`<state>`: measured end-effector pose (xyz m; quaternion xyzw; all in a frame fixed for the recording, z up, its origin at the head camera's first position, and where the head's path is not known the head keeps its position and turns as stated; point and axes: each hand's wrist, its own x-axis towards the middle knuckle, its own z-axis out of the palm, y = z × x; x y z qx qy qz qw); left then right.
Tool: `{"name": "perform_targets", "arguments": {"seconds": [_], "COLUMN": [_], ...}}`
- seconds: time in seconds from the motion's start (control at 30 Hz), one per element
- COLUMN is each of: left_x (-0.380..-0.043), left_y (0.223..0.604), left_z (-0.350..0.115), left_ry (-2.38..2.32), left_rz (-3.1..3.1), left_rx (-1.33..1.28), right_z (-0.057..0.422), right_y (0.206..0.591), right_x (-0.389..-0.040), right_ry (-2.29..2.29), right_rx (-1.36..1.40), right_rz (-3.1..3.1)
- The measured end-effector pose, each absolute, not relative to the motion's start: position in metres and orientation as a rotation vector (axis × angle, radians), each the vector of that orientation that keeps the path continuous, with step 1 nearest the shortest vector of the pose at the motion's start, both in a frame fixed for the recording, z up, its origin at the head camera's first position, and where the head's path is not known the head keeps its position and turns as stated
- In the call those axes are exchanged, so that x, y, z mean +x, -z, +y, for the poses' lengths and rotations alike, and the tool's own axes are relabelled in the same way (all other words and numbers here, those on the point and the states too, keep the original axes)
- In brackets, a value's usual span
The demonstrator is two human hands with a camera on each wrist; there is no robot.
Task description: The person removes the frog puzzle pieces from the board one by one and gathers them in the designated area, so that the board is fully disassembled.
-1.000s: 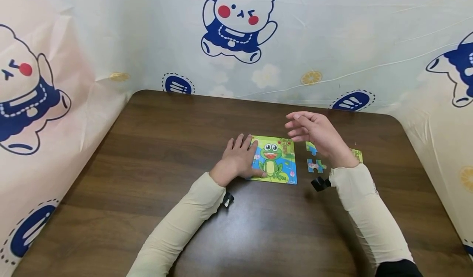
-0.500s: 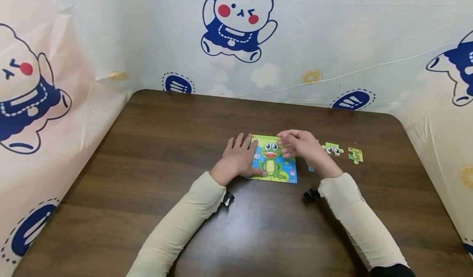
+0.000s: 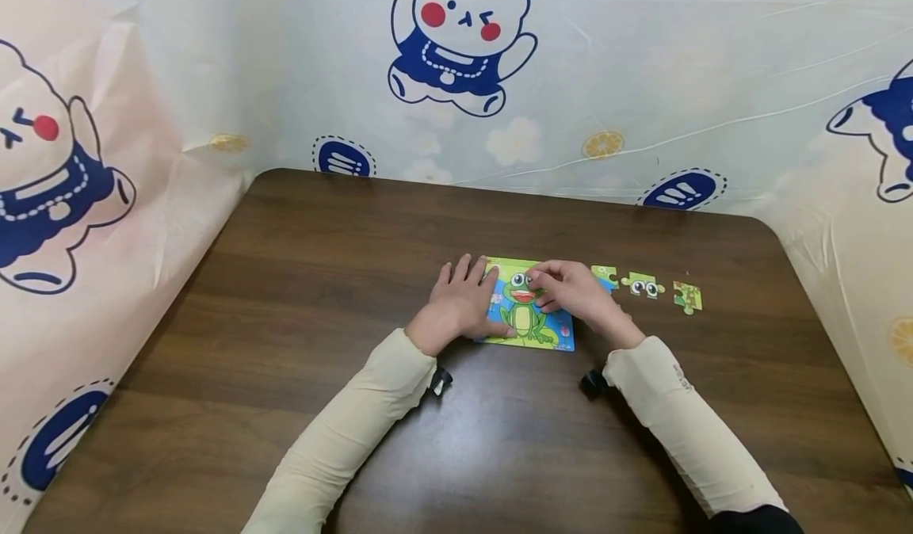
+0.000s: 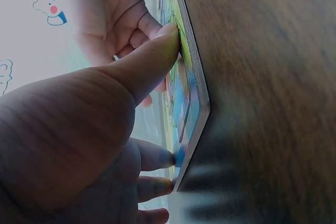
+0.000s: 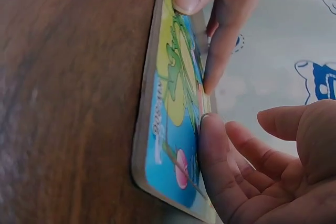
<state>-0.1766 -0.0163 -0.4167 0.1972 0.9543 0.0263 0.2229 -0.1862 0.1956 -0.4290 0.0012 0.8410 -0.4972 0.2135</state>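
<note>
A frog picture board [image 3: 524,324] lies on the brown table, showing a green frog on blue and yellow-green. My left hand [image 3: 460,304] rests on its left side with fingers spread; in the left wrist view the left thumb [image 4: 155,51] presses near the board's edge. Over the upper right of the picture is my right hand [image 3: 574,288], its loosely bent fingertips close to the frog's eye. The right wrist view has the right fingers [image 5: 215,153] touching the picture surface, the thumb apart from them, and nothing visible between.
Loose jigsaw pieces lie right of the board: a blue and green piece [image 3: 605,275] partly behind the right hand, a piece with frog eyes [image 3: 642,284] and a green leafy piece [image 3: 688,296]. A cartoon-printed curtain [image 3: 285,59] hangs behind the table [image 3: 321,280].
My right hand has moved left and down from above the loose pieces onto the board's upper right, uncovering the eye piece. The left hand has stayed in place.
</note>
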Motion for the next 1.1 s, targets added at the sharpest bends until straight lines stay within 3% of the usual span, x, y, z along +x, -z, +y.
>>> {"name": "perform_targets", "arguments": {"seconds": [1.1], "left_x": [-0.178], "left_y": [0.4185], "left_z": [-0.0126], "left_ry": [-0.072], "left_rz": [2.631], "left_rx": [0.514], "right_z": [0.1923], "right_y": [0.4243], "right_x": [-0.1876], "right_ry": [1.276], "right_rx": [-0.077], "right_rz": [2.428]}}
